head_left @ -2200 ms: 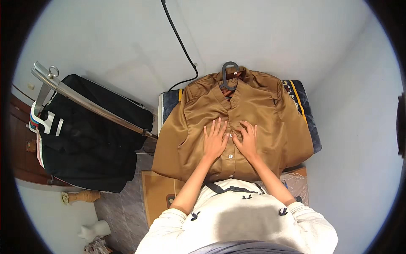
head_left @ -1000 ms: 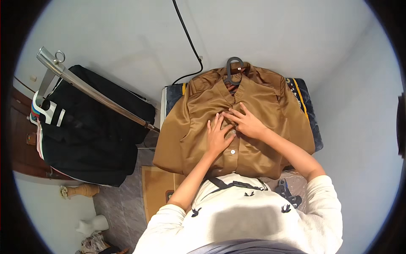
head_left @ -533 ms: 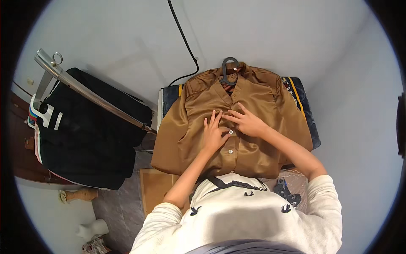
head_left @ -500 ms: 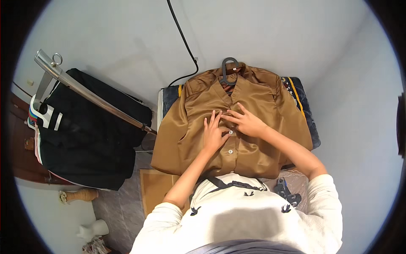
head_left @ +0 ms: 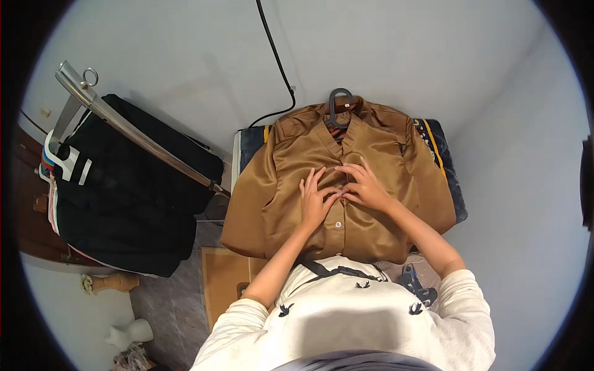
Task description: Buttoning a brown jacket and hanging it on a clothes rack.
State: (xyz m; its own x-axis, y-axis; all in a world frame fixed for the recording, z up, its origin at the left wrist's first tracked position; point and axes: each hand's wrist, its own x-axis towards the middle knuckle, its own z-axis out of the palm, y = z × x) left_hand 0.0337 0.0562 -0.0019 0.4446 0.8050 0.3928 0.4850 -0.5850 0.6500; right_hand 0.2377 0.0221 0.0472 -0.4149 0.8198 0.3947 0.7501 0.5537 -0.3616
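Observation:
A glossy brown satin shirt [head_left: 297,161] lies front up, its collar at the far side and a dark grey hanger [head_left: 337,105] inside the neck. My left hand [head_left: 316,203] pinches the front placket at a button with thumb and forefinger, its other fingers stretched over the fabric. From the right, my right hand [head_left: 370,188] meets it there, thumb and forefinger closed on the placket edge. The fingertips mostly hide that button. Nearer to me, a white button [head_left: 338,225] shows on the placket.
Beneath the shirt is a dark blue patterned cloth [head_left: 447,164]. At left, black garments [head_left: 136,204] hang from a metal rail [head_left: 148,147]. A black cable [head_left: 275,49] runs down the wall. On the floor stand a tan vase [head_left: 117,282] and a white bust form [head_left: 130,332].
My right hand has drawn nearer to me, from spread fingers on the upper placket to a pinch beside my left hand's fingertips. The left hand keeps its pinch at the button.

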